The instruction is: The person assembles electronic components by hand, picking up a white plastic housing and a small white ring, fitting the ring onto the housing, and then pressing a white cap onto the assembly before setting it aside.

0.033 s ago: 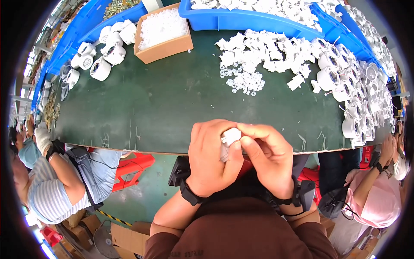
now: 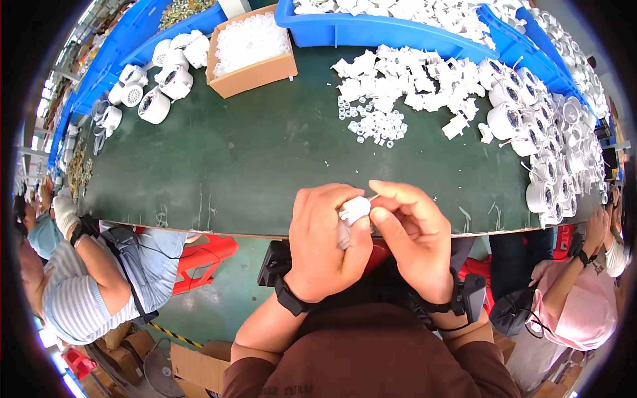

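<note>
My left hand [image 2: 328, 242] is closed around a small white plastic part [image 2: 355, 209], whose top shows between thumb and fingers; the rest lies hidden in the palm. Close against its right side is my right hand [image 2: 418, 235]. Its index finger and thumb stand apart, with the thumb tip beside the part. Near the index fingertip a thin light sliver, perhaps a wire or pin, juts from the part. Both hands are above the near edge of the green table [image 2: 265, 159].
Small clear rings [image 2: 378, 126] lie before a heap of white plastic pieces [image 2: 411, 76]. Round white housings [image 2: 544, 146] crowd the right side; more housings [image 2: 156, 105] stand left. A cardboard box [image 2: 252, 79] and blue bins [image 2: 385, 36] line the back. People sit on both sides.
My right index finger has lifted away from the white part, widening the gap to the thumb. My left hand keeps its grip, with the part turned very slightly.
</note>
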A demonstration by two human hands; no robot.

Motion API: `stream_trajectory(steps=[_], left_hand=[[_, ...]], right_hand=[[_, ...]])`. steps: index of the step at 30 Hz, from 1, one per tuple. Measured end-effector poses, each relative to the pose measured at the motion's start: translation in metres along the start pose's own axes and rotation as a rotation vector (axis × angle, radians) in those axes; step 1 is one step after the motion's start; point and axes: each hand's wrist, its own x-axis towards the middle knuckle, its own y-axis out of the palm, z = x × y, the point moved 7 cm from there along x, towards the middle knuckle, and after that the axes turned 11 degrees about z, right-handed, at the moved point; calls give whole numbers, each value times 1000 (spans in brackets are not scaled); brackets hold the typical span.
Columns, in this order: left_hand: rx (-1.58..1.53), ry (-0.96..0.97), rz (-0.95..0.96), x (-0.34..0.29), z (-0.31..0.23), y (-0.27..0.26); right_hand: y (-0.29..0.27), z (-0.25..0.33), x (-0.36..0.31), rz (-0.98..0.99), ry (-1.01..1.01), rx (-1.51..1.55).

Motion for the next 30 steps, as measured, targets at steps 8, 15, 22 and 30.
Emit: stream_trajectory(steps=[8, 15, 22, 30], left_hand=[[-78, 58, 55, 3, 3, -9], [11, 28, 133, 11, -2, -8], [110, 5, 87, 10, -8, 0], [173, 25, 127, 14, -12, 7]], right_hand=[[-6, -4, 6, 42, 85, -173], [-54, 7, 46, -2, 52, -661], [-52, 0, 66, -13, -147, -1072], [-56, -1, 68, -32, -172, -1042]])
